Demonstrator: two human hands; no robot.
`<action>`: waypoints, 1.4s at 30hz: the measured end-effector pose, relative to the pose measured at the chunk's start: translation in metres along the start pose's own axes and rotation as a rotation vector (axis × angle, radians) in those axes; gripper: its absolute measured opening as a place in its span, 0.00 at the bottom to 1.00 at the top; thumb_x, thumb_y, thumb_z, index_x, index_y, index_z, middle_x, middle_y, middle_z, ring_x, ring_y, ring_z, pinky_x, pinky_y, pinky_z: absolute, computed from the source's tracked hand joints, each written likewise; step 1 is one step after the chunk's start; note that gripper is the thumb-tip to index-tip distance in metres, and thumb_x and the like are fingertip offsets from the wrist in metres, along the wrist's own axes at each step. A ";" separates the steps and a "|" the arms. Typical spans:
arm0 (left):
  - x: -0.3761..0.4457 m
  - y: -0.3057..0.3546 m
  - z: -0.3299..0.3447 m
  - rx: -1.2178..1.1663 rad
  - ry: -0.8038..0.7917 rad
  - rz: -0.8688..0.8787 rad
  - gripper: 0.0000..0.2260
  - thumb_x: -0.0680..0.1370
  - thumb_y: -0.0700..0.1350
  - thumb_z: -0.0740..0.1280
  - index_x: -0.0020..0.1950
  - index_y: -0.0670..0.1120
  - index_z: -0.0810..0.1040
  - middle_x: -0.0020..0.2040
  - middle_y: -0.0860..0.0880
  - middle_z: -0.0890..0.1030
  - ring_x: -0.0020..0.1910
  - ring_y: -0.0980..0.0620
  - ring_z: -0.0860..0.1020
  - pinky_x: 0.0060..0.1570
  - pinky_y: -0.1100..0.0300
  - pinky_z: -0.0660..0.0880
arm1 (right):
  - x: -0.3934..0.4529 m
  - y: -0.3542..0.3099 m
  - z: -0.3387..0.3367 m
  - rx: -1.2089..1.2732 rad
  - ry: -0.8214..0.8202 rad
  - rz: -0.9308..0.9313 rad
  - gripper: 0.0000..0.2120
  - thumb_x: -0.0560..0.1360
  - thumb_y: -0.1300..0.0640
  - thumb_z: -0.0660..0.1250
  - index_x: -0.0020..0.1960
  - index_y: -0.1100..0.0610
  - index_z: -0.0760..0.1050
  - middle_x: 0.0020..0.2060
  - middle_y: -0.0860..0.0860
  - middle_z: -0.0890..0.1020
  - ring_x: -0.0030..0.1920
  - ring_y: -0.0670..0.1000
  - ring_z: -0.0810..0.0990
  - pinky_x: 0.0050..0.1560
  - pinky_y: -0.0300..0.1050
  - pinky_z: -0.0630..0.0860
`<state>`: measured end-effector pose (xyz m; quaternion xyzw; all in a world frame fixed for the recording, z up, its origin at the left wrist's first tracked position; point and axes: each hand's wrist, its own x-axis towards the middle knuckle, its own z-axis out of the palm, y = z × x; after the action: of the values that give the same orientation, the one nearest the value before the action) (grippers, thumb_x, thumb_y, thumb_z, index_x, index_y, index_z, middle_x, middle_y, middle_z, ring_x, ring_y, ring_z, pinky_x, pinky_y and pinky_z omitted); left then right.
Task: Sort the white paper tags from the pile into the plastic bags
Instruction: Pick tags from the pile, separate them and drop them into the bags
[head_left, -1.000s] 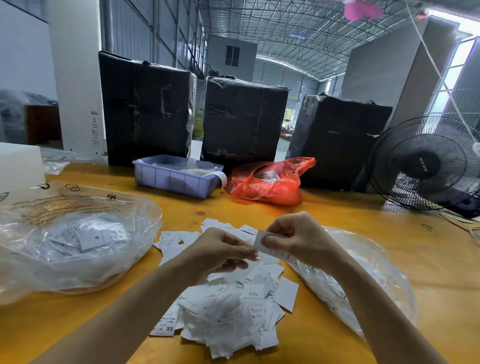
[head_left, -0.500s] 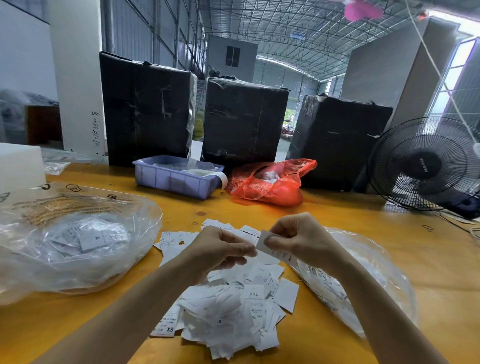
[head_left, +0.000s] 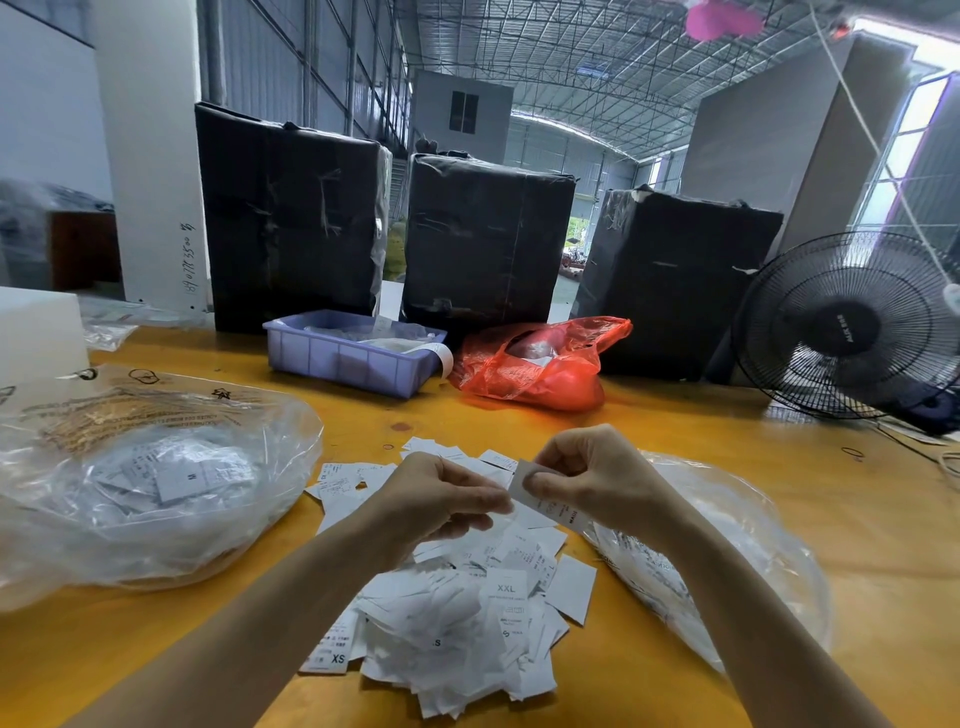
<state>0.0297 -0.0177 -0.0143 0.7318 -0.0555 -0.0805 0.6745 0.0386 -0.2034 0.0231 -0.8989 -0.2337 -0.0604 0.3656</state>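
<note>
Item: small white rectangular paper tag (head_left: 545, 496), pinched by thumb and curled fingers (head_left: 540, 486) of the right hand (head_left: 592, 478); long axis slants from upper left down to lower right, printed end lowest. Left hand (head_left: 441, 499): fingers curled, tips at the tag's left edge; whether they hold it cannot be told. Beneath fingers: loose pile of white paper tags (head_left: 457, 613) on yellow surface (head_left: 883, 545). Clear plastic bags of tags: one left (head_left: 150, 488), one right (head_left: 727, 561).

Both hands, left hand (head_left: 441, 499) and right hand (head_left: 592, 478), pinch tag (head_left: 550, 501) above pile (head_left: 457, 623).
</note>
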 end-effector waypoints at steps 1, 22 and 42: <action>0.000 0.000 0.000 0.001 0.000 0.000 0.04 0.70 0.42 0.75 0.41 0.43 0.85 0.39 0.47 0.85 0.32 0.60 0.79 0.31 0.69 0.72 | 0.000 0.000 0.000 -0.003 0.000 0.000 0.03 0.72 0.60 0.71 0.43 0.60 0.81 0.37 0.53 0.81 0.36 0.47 0.77 0.35 0.38 0.73; 0.000 0.000 0.000 0.004 0.001 -0.012 0.04 0.69 0.42 0.76 0.41 0.43 0.85 0.34 0.50 0.84 0.31 0.60 0.79 0.30 0.70 0.72 | -0.001 -0.001 0.000 -0.022 0.029 -0.017 0.03 0.72 0.60 0.71 0.44 0.61 0.80 0.38 0.54 0.82 0.37 0.48 0.78 0.37 0.40 0.74; -0.001 0.001 0.000 -0.001 0.001 0.003 0.02 0.71 0.41 0.74 0.41 0.44 0.85 0.38 0.48 0.85 0.32 0.59 0.79 0.33 0.68 0.73 | -0.001 -0.001 0.002 -0.052 -0.048 0.007 0.03 0.72 0.59 0.71 0.40 0.57 0.80 0.37 0.53 0.82 0.36 0.47 0.79 0.39 0.45 0.77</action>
<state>0.0287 -0.0180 -0.0135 0.7314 -0.0562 -0.0792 0.6749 0.0373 -0.2017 0.0224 -0.9100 -0.2378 -0.0437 0.3368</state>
